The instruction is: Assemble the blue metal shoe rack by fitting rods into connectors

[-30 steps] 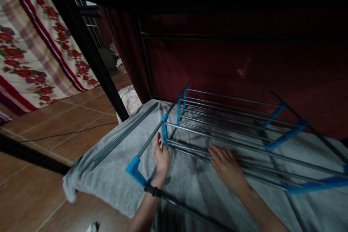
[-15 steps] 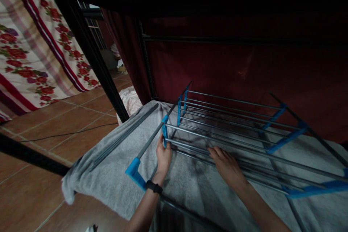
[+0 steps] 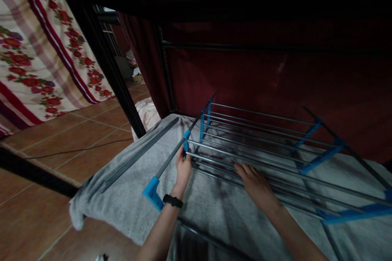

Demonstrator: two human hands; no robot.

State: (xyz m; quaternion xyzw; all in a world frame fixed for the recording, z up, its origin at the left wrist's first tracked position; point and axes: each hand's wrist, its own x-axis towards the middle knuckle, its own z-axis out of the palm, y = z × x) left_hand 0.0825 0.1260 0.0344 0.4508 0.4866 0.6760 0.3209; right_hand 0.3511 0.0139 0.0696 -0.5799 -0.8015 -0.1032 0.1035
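Note:
A partly assembled rack of grey metal rods (image 3: 245,153) and blue plastic brackets lies across a grey blanket (image 3: 122,212). My left hand (image 3: 183,170), with a black band on its wrist, pinches a blue bracket (image 3: 185,145) at the rack's left side; the rod ends sit beside its fingers. My right hand (image 3: 254,183) rests over the lower front rods, fingers curled around a rod, their undersides hidden. A blue corner piece (image 3: 151,189) joins the left side tube (image 3: 171,157) to a front tube (image 3: 211,238).
Several loose grey tubes (image 3: 141,155) lie along the blanket's left edge. A black metal post (image 3: 113,69) stands at left, with a dark red curtain (image 3: 245,73) behind the rack. A floral cloth (image 3: 45,57) hangs over the tiled floor (image 3: 39,171), where a thin cable (image 3: 82,148) runs.
My left hand has shifted slightly upward on the blue bracket, and its fingers cover more of it. The right hand stays nearly in place on the rods.

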